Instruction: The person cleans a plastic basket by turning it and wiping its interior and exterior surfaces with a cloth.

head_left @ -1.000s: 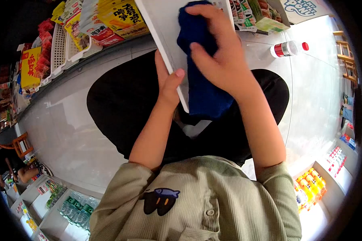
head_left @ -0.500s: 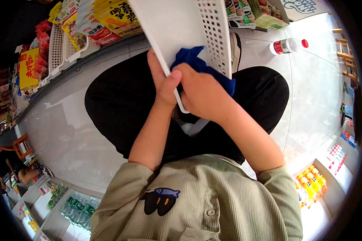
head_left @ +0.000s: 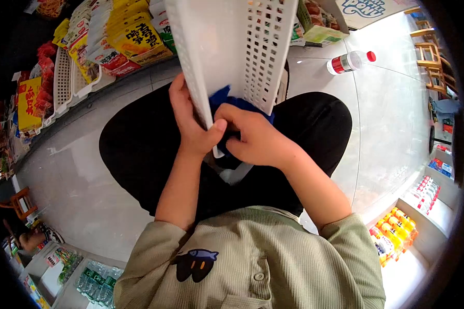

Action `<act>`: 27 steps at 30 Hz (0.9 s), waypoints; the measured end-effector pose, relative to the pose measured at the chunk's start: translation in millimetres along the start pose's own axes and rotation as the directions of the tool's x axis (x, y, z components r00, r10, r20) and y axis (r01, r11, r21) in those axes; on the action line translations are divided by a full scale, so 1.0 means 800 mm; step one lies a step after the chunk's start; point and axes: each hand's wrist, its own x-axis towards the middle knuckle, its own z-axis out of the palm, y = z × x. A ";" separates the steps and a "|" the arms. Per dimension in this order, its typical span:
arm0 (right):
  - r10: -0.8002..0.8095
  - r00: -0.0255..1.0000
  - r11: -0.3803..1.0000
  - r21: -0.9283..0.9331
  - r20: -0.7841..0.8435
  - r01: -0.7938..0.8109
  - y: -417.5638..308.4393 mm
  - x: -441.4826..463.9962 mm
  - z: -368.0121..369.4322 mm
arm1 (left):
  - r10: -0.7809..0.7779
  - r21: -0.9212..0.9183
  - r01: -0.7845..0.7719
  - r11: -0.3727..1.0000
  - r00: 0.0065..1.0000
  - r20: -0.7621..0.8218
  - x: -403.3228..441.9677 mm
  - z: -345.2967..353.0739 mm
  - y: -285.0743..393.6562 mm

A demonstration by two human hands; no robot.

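Observation:
A white plastic basket [head_left: 219,51] with perforated sides stands tilted over my lap. My left hand [head_left: 193,129] grips its left wall near the lower end, with the thumb over the rim. My right hand [head_left: 263,136] is closed at the basket's near end, its fingers curled on a dark blue cloth [head_left: 232,103]. Part of the cloth lies inside the basket, and some shows beyond the right wall. My right hand hides the rest of it.
Snack packets [head_left: 134,38] in white baskets line a shelf at upper left. A red-capped bottle [head_left: 350,62] lies on the tiled floor to the right. Orange drink bottles [head_left: 397,229] stand at lower right, green-capped water bottles [head_left: 95,283] at lower left. A person [head_left: 23,232] sits far left.
The basket has turned more upright and its near end has come lower. Both hands moved with it, and my right hand has shifted along the cloth. The view has swung slightly.

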 end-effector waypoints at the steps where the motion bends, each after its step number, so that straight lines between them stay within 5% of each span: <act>1: -0.113 0.992 0.990 0.078 -0.052 0.117 0.012 -0.001 0.006 | 0.013 0.015 -0.012 1.000 1.000 -0.014 0.001 -0.004 -0.003; 4: -0.099 0.994 0.978 0.180 -0.037 0.104 0.001 -0.019 -0.006 | -0.002 -0.038 0.000 0.999 0.999 -0.039 0.005 -0.006 -0.003; 8: -0.121 0.949 0.859 0.448 -0.290 0.246 -0.032 -0.051 -0.035 | -0.008 -0.030 0.005 1.000 0.995 -0.100 0.009 -0.009 0.002; 11: -0.157 0.907 0.898 0.324 -0.392 0.296 -0.053 -0.078 -0.071 | -0.025 -0.071 0.018 0.997 0.995 -0.100 0.010 -0.013 0.002; 17: -0.077 0.767 0.986 0.065 -0.637 0.152 -0.083 -0.104 -0.077 | 0.011 -0.208 -0.028 0.978 0.997 -0.079 0.013 -0.014 -0.003; 20: 0.083 0.796 0.992 0.124 -0.600 -0.010 -0.082 -0.085 -0.054 | -0.002 -0.235 -0.019 0.972 0.996 -0.088 0.011 -0.009 -0.004; 22: -0.071 0.838 0.993 -0.119 -0.541 0.008 -0.058 -0.061 -0.037 | 0.018 -0.172 -0.038 0.984 0.993 -0.116 0.007 -0.005 -0.004; 27: -0.145 0.888 0.888 -0.454 -0.436 -0.078 -0.010 -0.001 -0.001 | 0.133 -0.030 -0.135 0.990 0.989 -0.062 0.001 -0.001 -0.003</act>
